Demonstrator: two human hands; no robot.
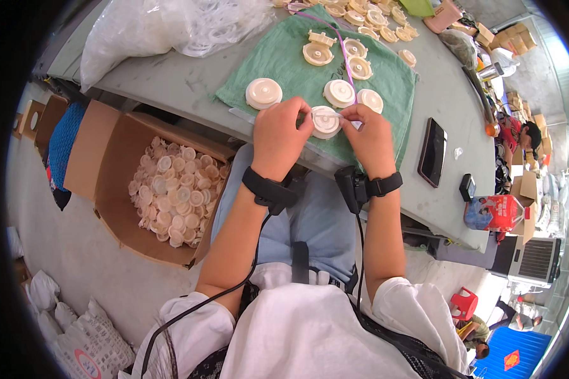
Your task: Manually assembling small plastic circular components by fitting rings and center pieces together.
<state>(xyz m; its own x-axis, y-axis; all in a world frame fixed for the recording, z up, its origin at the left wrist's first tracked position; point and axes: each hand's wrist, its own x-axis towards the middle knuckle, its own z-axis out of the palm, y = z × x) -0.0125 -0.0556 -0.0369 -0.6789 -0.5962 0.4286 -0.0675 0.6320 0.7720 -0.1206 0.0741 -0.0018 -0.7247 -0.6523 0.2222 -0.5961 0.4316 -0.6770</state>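
Observation:
Near the table's front edge, a round white plastic cap [325,128] lies on the green cloth [250,69]. My left hand [278,136] pinches a thin, clear strip or ring [327,116] at the cap's left side. From the other side my right hand [370,136] holds it too, thumb and forefinger together. Whether it is a full ring is too small to tell. More round caps sit around my hands: one [263,93] beyond the left, one [339,93] just behind, another [370,100] above the right. Cream clipped parts [318,54] rest farther back.
A cardboard box [114,164] of many small round plastic pieces [177,189] stands at my left. Clear bags of rings [177,28] lie at the table's far left. A purple ribbon [346,57] crosses the cloth. To the right are a phone [433,151] and a red-wrapped container [494,213].

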